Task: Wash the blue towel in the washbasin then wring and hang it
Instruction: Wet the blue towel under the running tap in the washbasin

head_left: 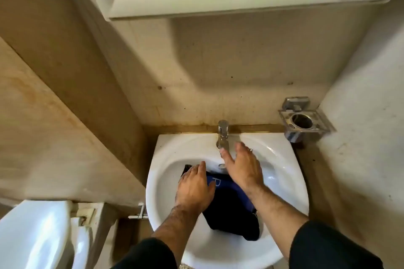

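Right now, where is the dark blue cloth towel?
In the head view, the dark blue towel lies in the white washbasin, below the chrome tap, under the left hand and beside the right hand.

You can read just one letter here. It is a pale "P" or "R" on the blue towel (pixel 227 199), which lies in the white washbasin (pixel 282 172). The letter sits on the blue part, right beside your left hand (pixel 194 188). Its lower part is too blurry to tell which letter it is. If more letters follow it, you cannot see them. Nothing else here has words or numbers you can read.
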